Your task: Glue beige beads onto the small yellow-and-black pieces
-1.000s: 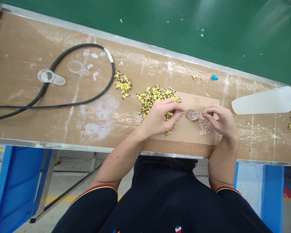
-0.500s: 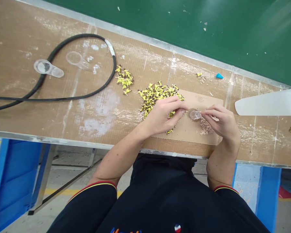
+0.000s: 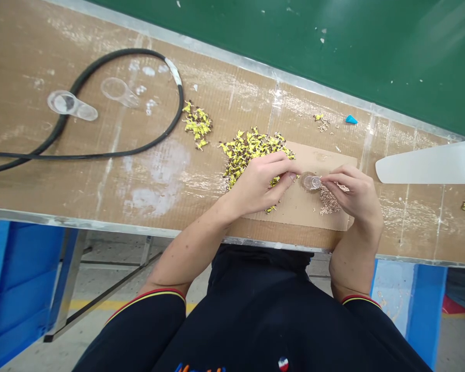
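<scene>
My left hand [image 3: 265, 182] is closed in a pinch beside a pile of small yellow-and-dark figures [image 3: 248, 150]. Its fingertips are left of a small clear round dish [image 3: 310, 182], and what they pinch is too small to make out. On the dish's other side, my right hand [image 3: 352, 194] also pinches, its thumb and finger close to the clear rim. Whatever it grips cannot be made out. Under the right fingers lies a heap of tiny pinkish pieces [image 3: 329, 201]. Dish and heap rest on a flat cardboard sheet [image 3: 294, 212].
A black cable [image 3: 127, 154] loops across the table's left side, near two clear plastic scoop-like pieces [image 3: 87, 111]. A smaller group of yellow figures [image 3: 197, 124] lies beside it. Toward the back is a blue cone-shaped bit [image 3: 351, 119]; a white flat strip [image 3: 426, 163] lies right.
The view has shifted slightly, moving the cable and clear pieces a little left and up in the picture. Both hands keep nearly the same pinching pose around the dish.
</scene>
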